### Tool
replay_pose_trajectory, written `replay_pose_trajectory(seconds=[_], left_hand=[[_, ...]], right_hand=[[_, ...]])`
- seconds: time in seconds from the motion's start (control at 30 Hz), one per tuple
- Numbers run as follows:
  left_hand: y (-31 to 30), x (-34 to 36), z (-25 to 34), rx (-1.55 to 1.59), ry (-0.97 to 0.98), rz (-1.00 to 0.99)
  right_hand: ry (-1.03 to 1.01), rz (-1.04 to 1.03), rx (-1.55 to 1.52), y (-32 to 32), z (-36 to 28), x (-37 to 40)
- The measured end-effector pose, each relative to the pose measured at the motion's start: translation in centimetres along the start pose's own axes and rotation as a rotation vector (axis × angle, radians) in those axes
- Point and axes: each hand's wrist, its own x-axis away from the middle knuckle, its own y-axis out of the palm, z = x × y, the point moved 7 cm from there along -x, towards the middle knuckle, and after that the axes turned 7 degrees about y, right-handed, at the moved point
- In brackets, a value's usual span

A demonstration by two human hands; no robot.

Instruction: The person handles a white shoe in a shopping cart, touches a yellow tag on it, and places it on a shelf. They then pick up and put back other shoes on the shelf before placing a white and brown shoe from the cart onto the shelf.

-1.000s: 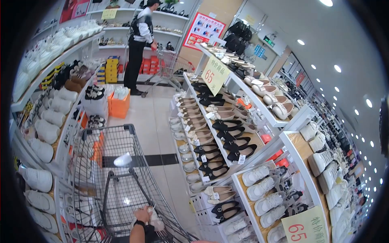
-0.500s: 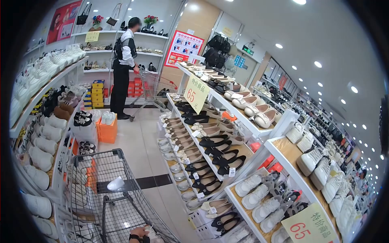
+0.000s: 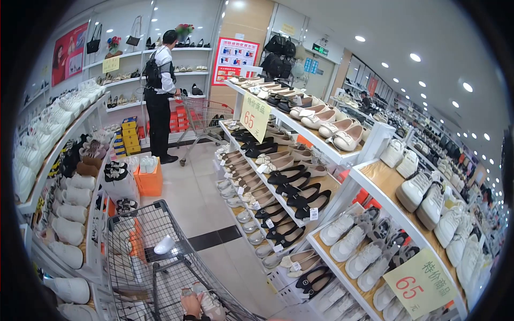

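Observation:
My left hand (image 3: pixel 191 304), with a dark band at the wrist, shows at the bottom edge with its fingers curled round a pair of pale shoes (image 3: pixel 212 306). The shoes are over the near end of a wire shopping cart (image 3: pixel 179 231), partly cut off by the frame. Farther along inside the cart's outline is a small white rounded piece (image 3: pixel 164 245). My right hand is out of view.
A tiered shoe rack (image 3: pixel 342 156) with yellow price signs (image 3: pixel 255 119) runs along the right. White shoes (image 3: pixel 69 235) fill shelves on the left. Orange boxes (image 3: pixel 149 183) stand on the floor ahead. A person (image 3: pixel 159 96) in black stands beside another cart (image 3: pixel 206 120).
The view has shifted, so the near cart appears farther right and lower. My left hand and the pale shoes have come further into view. The person ahead has turned the head away.

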Motion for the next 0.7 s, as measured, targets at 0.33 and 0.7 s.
replay_pose_trajectory(seconds=[0.33,0.7], left_hand=[[-14.1,-5.8,0.2,-0.036,0.07,0.282],[-41.5,-12.7,15.2,0.228,0.46,0.712]], right_hand=[[-0.066,-0.083,0.027,0.4,-1.0,-1.3],[-0.222,0.001,0.333,0.0,-2.3,-2.6]])
